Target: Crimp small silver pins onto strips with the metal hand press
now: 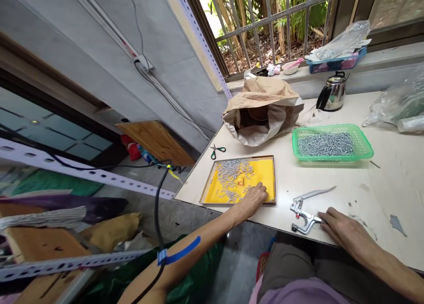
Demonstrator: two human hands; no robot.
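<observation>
My left hand [254, 199] reaches into a shallow tray lined in yellow [265, 169], its fingers curled down at the right side. Whatever is between those fingertips is hidden. Small silver metal pins [232, 173] lie in the tray, thickest toward the back left. My right hand [344, 229] rests at the table's front edge, closed over the lower handle of silver hand pliers [306, 218]. The pliers' upper handle stands apart from it and points up to the right. Their jaw end faces left, toward the tray.
A green plastic basket [366, 147] full of similar pins stands behind the pliers. Green-handled scissors [218, 152] lie behind the tray. Farther back are an open brown paper bag [261, 98], a metal kettle [336, 92] and clear plastic [400, 96]. A black cable [157, 207] runs along my left arm.
</observation>
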